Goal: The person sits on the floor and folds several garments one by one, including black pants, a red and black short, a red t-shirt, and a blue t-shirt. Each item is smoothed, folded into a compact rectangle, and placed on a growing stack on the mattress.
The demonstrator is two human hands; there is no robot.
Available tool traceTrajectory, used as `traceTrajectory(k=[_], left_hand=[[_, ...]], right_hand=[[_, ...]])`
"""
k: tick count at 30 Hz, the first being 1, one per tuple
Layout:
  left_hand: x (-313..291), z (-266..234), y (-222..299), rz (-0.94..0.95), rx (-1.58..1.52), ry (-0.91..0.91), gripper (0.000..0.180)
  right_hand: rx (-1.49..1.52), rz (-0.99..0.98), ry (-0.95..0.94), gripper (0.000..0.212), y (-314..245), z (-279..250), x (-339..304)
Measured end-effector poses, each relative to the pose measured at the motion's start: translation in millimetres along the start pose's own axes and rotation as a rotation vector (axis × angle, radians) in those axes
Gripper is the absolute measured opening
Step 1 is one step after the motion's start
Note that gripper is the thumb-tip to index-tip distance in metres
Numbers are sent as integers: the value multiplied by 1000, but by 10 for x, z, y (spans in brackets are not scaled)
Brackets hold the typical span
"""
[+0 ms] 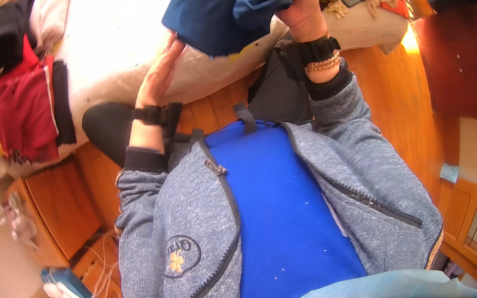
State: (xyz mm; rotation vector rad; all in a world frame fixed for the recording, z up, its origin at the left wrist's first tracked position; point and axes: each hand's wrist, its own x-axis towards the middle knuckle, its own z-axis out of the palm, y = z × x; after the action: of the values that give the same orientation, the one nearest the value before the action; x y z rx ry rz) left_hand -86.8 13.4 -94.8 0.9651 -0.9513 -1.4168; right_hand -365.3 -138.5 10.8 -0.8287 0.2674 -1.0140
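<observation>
The largest item noted was a bed or low platform under a pale, wrinkled cloth cover point(106, 51). Next in size was a dark-blue piece of thin woven fabric point(205, 11), located over the near edge of the bed, between the person's hands; its far end ran out of view, and whether any of it rested on the cover could not be determined. It appeared light and soft, with no stiffness of its own — it sagged and creased freely near the right hand. Its smooth face was judged mildly slippery, breakage no concern. The lower-left corner and the bunched right edge were judged the best holds, since one layer pinched mid-panel might slide. A dark-red folded garment point(25, 113) lay well apart, to the left.

The right hand point(301, 7) was closed, fingers curled about a gathered fold at the fabric's right side. The left hand point(162, 70) had its fingers nearly straight, tips at the lower-left corner — whether they pinched it could not be told. Smallest was a beaded, gold-toned bracelet point(323, 62) on the right wrist, apart from the fabric.
</observation>
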Motion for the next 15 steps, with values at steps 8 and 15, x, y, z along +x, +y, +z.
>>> traceTrajectory(k=[8,15], left_hand=[[-399,206,488,-67,-573,0,55],[-270,48,506,28,-640,255,35]], right_hand=[[382,571,37,26,756,282,-119],[264,485,-141,27,891,-97,381]])
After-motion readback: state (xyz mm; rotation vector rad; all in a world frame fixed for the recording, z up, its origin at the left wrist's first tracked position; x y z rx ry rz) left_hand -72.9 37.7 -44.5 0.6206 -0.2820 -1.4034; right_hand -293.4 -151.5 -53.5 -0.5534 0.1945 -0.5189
